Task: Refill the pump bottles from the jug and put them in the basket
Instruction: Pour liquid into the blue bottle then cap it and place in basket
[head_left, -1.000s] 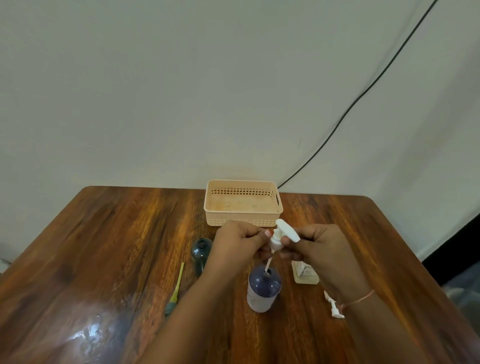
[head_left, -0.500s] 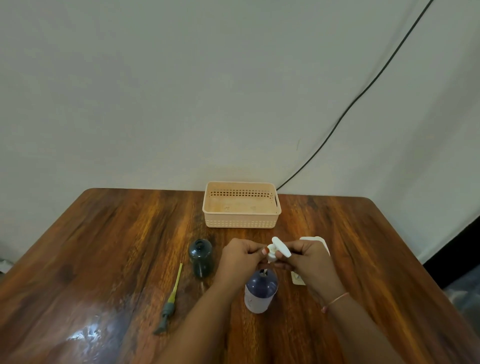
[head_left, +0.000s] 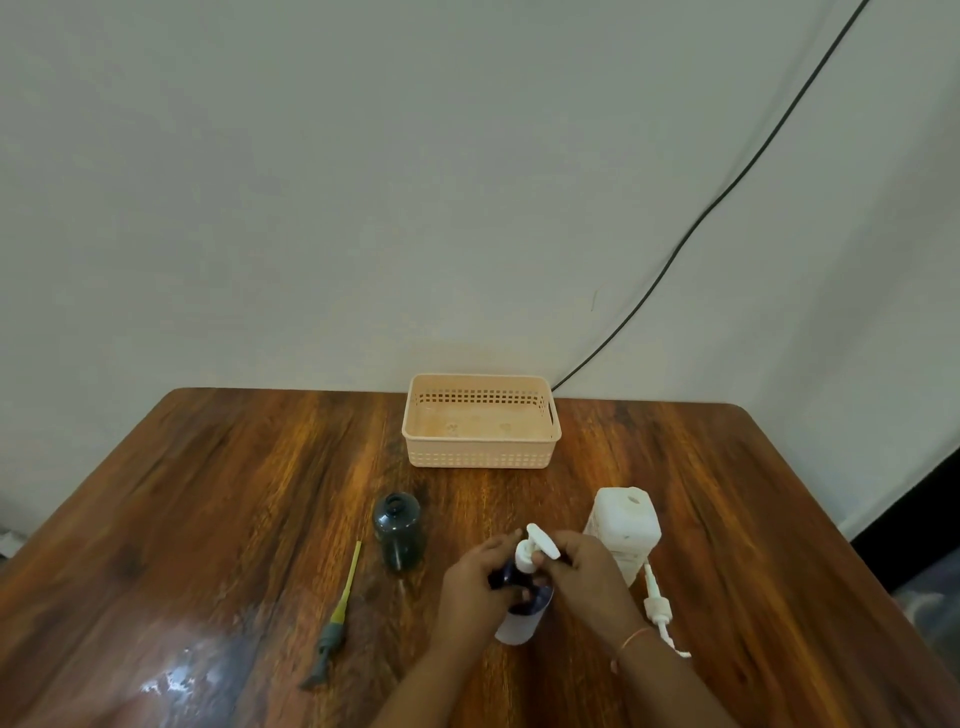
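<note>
On the worktop (head_left: 208, 519), a green pump (head_left: 337, 613) lies left of an open dark bottle (head_left: 397, 530). Nearer the middle, the left hand (head_left: 475, 582) grips a purple bottle (head_left: 524, 610) while the right hand's (head_left: 587, 577) fingers (head_left: 553, 564) pinch its white pump (head_left: 535, 551). A white jug (head_left: 623, 530) stands just right; the basket (head_left: 480, 452) sits behind.

The white pump head (head_left: 535, 552) has descended onto the purple bottle (head_left: 524, 610); its dip tube is now inside. Both hands lowered toward 6 o'clock.

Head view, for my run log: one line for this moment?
step: fitting pump | bottle: both hands | basket: no bottles
</note>
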